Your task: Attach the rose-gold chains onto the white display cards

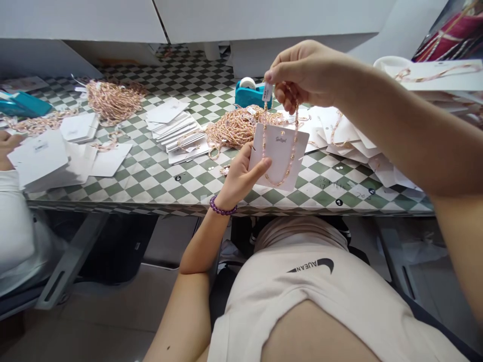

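My left hand [245, 173] is closed on a white jewelry card [277, 156], thumb across its front lower left. A pink and gold beaded necklace [290, 163] hangs in a loop over the front of this card. Above the card, my right hand [298, 73] pinches the necklace's upper ends, with a small white tag [267, 92] dangling by the fingertips. Just behind the card lies a heap of similar beaded necklaces [232, 128]. A teal tape dispenser [249, 93] with a white roll stands behind that heap.
Left of the heap is a stack of white cards [173, 123]. Another necklace bundle [111, 100] lies farther left, near a co-worker's hand [8, 146]. Carded necklaces [347, 133] are piled at right, partly behind my right arm. The checkered table's front edge [181, 205] runs before me.
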Demonstrator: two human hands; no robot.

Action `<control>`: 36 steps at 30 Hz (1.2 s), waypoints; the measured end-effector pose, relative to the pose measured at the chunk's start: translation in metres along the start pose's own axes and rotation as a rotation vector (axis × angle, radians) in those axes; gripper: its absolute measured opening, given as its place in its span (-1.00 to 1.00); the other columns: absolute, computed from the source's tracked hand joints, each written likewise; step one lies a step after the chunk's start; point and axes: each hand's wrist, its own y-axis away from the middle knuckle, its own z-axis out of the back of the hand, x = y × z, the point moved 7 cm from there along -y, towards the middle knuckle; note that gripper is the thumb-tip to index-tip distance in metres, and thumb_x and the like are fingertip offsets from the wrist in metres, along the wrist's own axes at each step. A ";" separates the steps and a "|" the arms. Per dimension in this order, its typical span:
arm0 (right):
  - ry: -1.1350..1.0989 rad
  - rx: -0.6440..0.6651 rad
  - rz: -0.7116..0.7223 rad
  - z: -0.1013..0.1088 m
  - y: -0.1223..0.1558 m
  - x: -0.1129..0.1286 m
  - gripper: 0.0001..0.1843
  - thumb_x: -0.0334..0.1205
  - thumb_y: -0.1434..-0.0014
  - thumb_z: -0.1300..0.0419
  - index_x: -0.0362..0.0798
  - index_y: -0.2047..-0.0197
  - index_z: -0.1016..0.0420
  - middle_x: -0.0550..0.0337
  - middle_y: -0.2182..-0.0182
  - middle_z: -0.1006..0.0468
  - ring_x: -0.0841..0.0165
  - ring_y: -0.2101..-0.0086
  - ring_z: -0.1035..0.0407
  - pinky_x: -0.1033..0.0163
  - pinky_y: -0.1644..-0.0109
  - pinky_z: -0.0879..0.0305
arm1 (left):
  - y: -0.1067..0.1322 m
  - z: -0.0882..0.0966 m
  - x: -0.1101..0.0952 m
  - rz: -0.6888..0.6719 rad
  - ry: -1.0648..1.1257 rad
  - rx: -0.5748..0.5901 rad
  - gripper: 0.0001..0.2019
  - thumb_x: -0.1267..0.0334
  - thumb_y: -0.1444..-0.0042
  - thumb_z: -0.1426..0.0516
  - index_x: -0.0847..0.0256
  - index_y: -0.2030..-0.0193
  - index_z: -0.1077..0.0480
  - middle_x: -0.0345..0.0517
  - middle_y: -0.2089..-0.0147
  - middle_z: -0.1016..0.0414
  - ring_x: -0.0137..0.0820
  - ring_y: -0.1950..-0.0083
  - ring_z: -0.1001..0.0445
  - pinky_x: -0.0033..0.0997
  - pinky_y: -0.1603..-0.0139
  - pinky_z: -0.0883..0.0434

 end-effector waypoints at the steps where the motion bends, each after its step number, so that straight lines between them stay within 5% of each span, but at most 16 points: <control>1: 0.022 -0.006 -0.010 0.003 -0.001 -0.004 -0.89 -0.46 -0.28 -0.08 -0.17 0.31 -0.29 0.39 0.71 -0.37 0.49 0.71 -0.29 0.37 0.67 -0.31 | 0.000 0.000 0.000 0.009 0.004 0.002 -0.56 -0.09 -0.15 -0.28 0.15 -0.02 -0.41 -0.05 0.07 -0.51 -0.31 0.09 -0.52 -0.41 0.16 -0.53; 10: 0.256 -0.157 -0.102 0.020 0.015 -0.019 -0.90 -0.46 -0.32 -0.18 -0.20 0.28 -0.37 0.32 0.57 -0.45 0.57 0.57 -0.36 0.45 0.54 -0.27 | 0.002 0.000 -0.002 0.025 -0.003 -0.008 -0.61 -0.12 -0.19 -0.24 0.15 0.07 -0.45 -0.11 0.22 -0.51 -0.39 0.26 -0.48 -0.48 0.32 -0.46; 13: 0.234 -0.177 -0.071 0.010 0.049 -0.025 -0.90 -0.32 -0.33 -0.21 -0.16 0.19 -0.36 0.24 0.43 -0.49 0.53 0.48 -0.41 0.45 0.54 -0.30 | 0.002 0.000 0.000 0.024 -0.007 -0.009 -0.60 -0.11 -0.21 -0.23 0.17 0.04 -0.44 -0.09 0.17 -0.52 -0.37 0.21 -0.50 -0.46 0.26 -0.48; 18: -0.067 -0.207 0.060 -0.026 0.110 -0.063 -0.59 0.08 -0.32 -0.21 -0.10 0.01 -0.35 0.16 0.28 -0.50 0.50 0.43 -0.45 0.48 0.55 -0.32 | 0.000 0.001 0.001 -0.077 -0.051 -0.010 -0.58 -0.11 -0.23 -0.22 0.13 -0.07 -0.40 -0.05 -0.01 -0.52 -0.31 0.02 -0.55 -0.42 0.11 -0.54; 22: -0.278 -0.277 0.148 -0.056 0.128 -0.088 -0.47 0.15 -0.20 -0.31 0.01 -0.05 -0.28 0.22 0.24 -0.50 0.45 0.40 -0.47 0.42 0.52 -0.39 | 0.001 -0.004 0.000 -0.103 -0.098 0.042 -0.61 -0.05 -0.25 -0.22 0.12 -0.10 -0.39 -0.06 -0.04 -0.54 -0.32 0.00 -0.57 -0.42 0.10 -0.57; 28: -0.296 -0.503 0.319 -0.060 0.139 -0.084 -0.55 0.10 -0.16 -0.35 0.00 0.07 -0.36 0.26 0.25 -0.51 0.45 0.27 -0.47 0.38 0.27 -0.52 | 0.004 -0.006 -0.003 -0.121 -0.100 0.048 -0.67 0.01 -0.30 -0.18 0.12 -0.09 -0.45 -0.08 0.05 -0.60 -0.37 0.09 -0.60 -0.45 0.16 -0.59; 36: -0.080 -0.663 0.331 -0.055 0.160 -0.091 -0.58 0.14 -0.18 -0.29 0.01 0.10 -0.37 0.24 0.27 -0.48 0.44 0.31 -0.42 0.36 0.31 -0.48 | 0.003 0.003 -0.003 -0.107 -0.101 -0.053 -0.72 0.04 -0.19 -0.30 0.07 0.02 -0.56 -0.14 0.23 -0.58 -0.50 0.33 -0.53 -0.56 0.44 -0.52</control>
